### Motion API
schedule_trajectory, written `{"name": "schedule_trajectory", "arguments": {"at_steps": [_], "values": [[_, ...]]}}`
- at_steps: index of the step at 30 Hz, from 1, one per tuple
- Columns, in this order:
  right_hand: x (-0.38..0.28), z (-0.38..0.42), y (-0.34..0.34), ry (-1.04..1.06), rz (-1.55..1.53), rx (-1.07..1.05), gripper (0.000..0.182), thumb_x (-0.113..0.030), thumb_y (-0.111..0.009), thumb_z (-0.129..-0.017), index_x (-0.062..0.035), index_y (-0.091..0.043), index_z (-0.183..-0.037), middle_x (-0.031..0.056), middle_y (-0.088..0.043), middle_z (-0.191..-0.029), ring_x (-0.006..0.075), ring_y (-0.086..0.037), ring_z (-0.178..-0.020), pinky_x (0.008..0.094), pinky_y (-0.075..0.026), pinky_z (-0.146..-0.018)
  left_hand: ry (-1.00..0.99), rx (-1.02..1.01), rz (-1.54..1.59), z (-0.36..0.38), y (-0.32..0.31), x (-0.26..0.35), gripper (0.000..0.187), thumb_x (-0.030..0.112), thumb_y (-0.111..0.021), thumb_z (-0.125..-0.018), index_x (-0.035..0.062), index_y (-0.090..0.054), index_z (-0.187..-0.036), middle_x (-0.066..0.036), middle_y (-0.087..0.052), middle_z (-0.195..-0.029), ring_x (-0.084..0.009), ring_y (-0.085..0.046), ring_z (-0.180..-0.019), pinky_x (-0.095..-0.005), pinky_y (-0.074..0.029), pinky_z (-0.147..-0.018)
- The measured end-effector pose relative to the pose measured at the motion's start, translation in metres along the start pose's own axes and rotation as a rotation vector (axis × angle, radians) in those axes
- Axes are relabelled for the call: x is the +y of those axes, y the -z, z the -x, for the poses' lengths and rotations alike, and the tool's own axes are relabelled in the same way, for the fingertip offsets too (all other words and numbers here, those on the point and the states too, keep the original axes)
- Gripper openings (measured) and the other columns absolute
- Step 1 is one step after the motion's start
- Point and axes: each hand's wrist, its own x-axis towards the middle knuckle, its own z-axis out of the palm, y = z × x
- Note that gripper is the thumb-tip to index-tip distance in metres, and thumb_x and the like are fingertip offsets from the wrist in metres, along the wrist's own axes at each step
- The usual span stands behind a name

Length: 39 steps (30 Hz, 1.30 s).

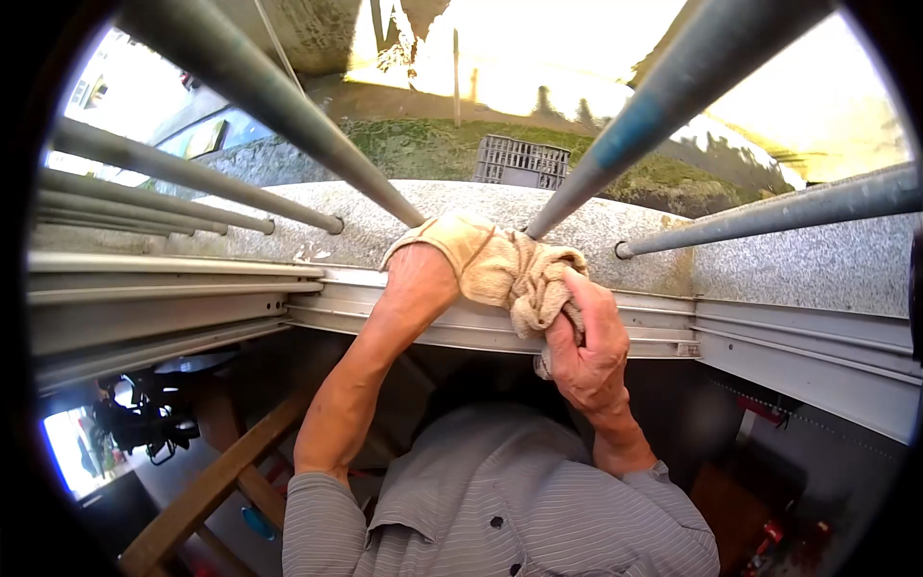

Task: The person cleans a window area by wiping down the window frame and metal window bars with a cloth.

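Observation:
A beige, towel-like cloth (pixel 481 252) lies across the window sill and its metal track, bunched at its right end. My left hand (pixel 423 269) reaches under the cloth, which covers its fingers and most of its back, so their pose is hidden. With thumb and fingers closed, my right hand (pixel 589 338) grips the bunched end of the cloth. The covered left hand is over the stone sill (pixel 361 226), close to the foot of a metal bar (pixel 332 144). Below my right hand is the pale window track (pixel 452 332).
Thick metal bars, among them a blue-stained one (pixel 635 130), rise from the sill around my hands. Outside, a grey plastic crate (pixel 522 162) stands by a mossy ledge. Sliding window frames (pixel 173 298) are at the left. Indoors, a wooden frame (pixel 226 471) stands lower left.

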Motion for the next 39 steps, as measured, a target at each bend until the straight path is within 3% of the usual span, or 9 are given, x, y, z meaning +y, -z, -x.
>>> {"name": "schedule_trajectory", "arguments": {"at_steps": [7, 8, 11, 17, 23, 29, 30, 34, 39], "values": [[0.008, 0.003, 0.012, -0.053, -0.013, -0.113, 0.059, -0.016, -0.071, -0.088, 0.0042, -0.047, -0.137, 0.0267, -0.060, -0.121, 0.0416, -0.058, -0.115, 0.0438, -0.046, -0.099, 0.086, 0.036, 0.028, -0.004, -0.019, -0.008, 0.022, 0.023, -0.058, -0.091, 0.0086, -0.067, -0.105, -0.016, -0.069, -0.100, -0.0381, -0.065, -0.093, -0.0471, -0.050, -0.077], [0.009, 0.004, 0.014, -0.063, -0.028, -0.137, 0.061, -0.016, -0.072, -0.088, 0.0044, -0.045, -0.138, 0.0277, -0.059, -0.123, 0.0424, -0.057, -0.116, 0.0439, -0.046, -0.100, 0.029, 0.077, -0.094, -0.007, -0.025, -0.016, 0.016, 0.020, -0.059, -0.089, 0.0102, -0.067, -0.099, -0.017, -0.069, -0.085, -0.0374, -0.068, -0.079, -0.0482, -0.053, -0.067], [0.016, 0.005, 0.022, -0.115, -0.074, -0.230, 0.061, -0.017, -0.071, -0.088, 0.0055, -0.045, -0.138, 0.0298, -0.058, -0.125, 0.0442, -0.058, -0.117, 0.0445, -0.046, -0.099, 0.323, -0.140, -0.196, -0.016, -0.021, -0.004, 0.023, 0.028, -0.062, -0.085, 0.0112, -0.070, -0.100, -0.015, -0.070, -0.093, -0.0380, -0.067, -0.086, -0.0475, -0.052, -0.072], [0.017, -0.007, 0.030, -0.125, -0.091, -0.311, 0.060, -0.019, -0.072, -0.088, 0.0048, -0.046, -0.138, 0.0293, -0.061, -0.120, 0.0438, -0.061, -0.111, 0.0457, -0.048, -0.096, 0.248, -0.182, -0.314, -0.016, -0.018, -0.018, 0.020, 0.027, -0.063, -0.085, 0.0105, -0.074, -0.090, -0.015, -0.073, -0.091, -0.0330, -0.072, -0.084, -0.0420, -0.056, -0.070], [0.028, -0.009, 0.034, 0.004, -0.035, -0.351, 0.065, -0.017, -0.073, -0.086, 0.0056, -0.044, -0.139, 0.0280, -0.060, -0.121, 0.0451, -0.059, -0.110, 0.0466, -0.047, -0.095, 0.573, -0.155, -0.432, -0.024, -0.036, -0.015, 0.018, 0.018, -0.065, -0.084, 0.0060, -0.076, -0.092, -0.017, -0.074, -0.091, -0.0303, -0.073, -0.087, -0.0412, -0.057, -0.074], [0.030, -0.004, 0.028, 0.080, -0.030, -0.312, 0.066, -0.010, -0.074, -0.082, 0.0047, -0.044, -0.139, 0.0250, -0.059, -0.120, 0.0431, -0.058, -0.107, 0.0469, -0.047, -0.092, 0.495, -0.059, -0.474, -0.036, -0.042, 0.010, 0.015, 0.015, -0.065, -0.084, 0.0056, -0.075, -0.088, -0.017, -0.073, -0.086, -0.0328, -0.073, -0.081, -0.0424, -0.057, -0.070], [0.030, -0.004, 0.026, 0.105, -0.019, -0.283, 0.065, -0.008, -0.073, -0.082, 0.0041, -0.044, -0.139, 0.0248, -0.060, -0.118, 0.0419, -0.059, -0.105, 0.0471, -0.047, -0.091, 0.318, 0.277, -0.298, -0.033, -0.054, 0.000, 0.014, 0.016, -0.064, -0.083, 0.0056, -0.073, -0.085, -0.017, -0.071, -0.080, -0.0341, -0.071, -0.077, -0.0440, -0.056, -0.066], [0.031, -0.005, 0.020, 0.114, -0.033, -0.267, 0.066, -0.009, -0.073, -0.083, 0.0038, -0.042, -0.140, 0.0251, -0.060, -0.116, 0.0406, -0.059, -0.105, 0.0459, -0.047, -0.092, 0.211, 0.378, -0.349, -0.074, -0.055, 0.010, 0.011, 0.016, -0.064, -0.083, 0.0086, -0.072, -0.084, -0.017, -0.068, -0.076, -0.0350, -0.069, -0.071, -0.0458, -0.055, -0.063], [0.033, 0.002, 0.020, 0.144, -0.006, -0.257, 0.067, -0.007, -0.073, -0.081, 0.0041, -0.042, -0.140, 0.0224, -0.060, -0.114, 0.0390, -0.059, -0.103, 0.0450, -0.047, -0.092, 0.090, 0.254, -0.210, -0.035, -0.063, -0.025, 0.014, 0.018, -0.063, -0.085, 0.0052, -0.068, -0.089, -0.023, -0.067, -0.085, -0.0421, -0.067, -0.081, -0.0474, -0.055, -0.070]]}}
